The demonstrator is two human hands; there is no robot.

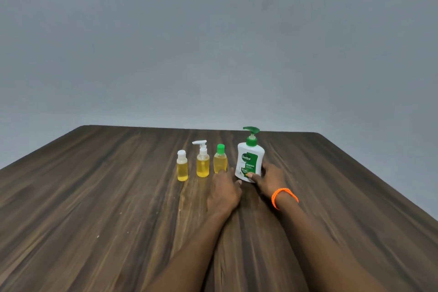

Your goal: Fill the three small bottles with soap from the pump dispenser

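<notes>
With all 3 small bottles point(202, 163) capped and yellow-filled on the surface point(94, 197), the right hand point(267, 179) grasps the pump dispenser point(248, 161), best kept upright, beside the relaxed left hand point(224, 193).

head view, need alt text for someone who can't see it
A right hand grips the base of a white pump dispenser on a wooden table; the left hand rests flat beside it. Left of it stand three small capped bottles of yellow liquid.

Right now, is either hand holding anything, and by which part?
The right hand grips the Dettol pump dispenser low on its body, near the base. The left hand holds nothing; it rests on the table beside it.
</notes>
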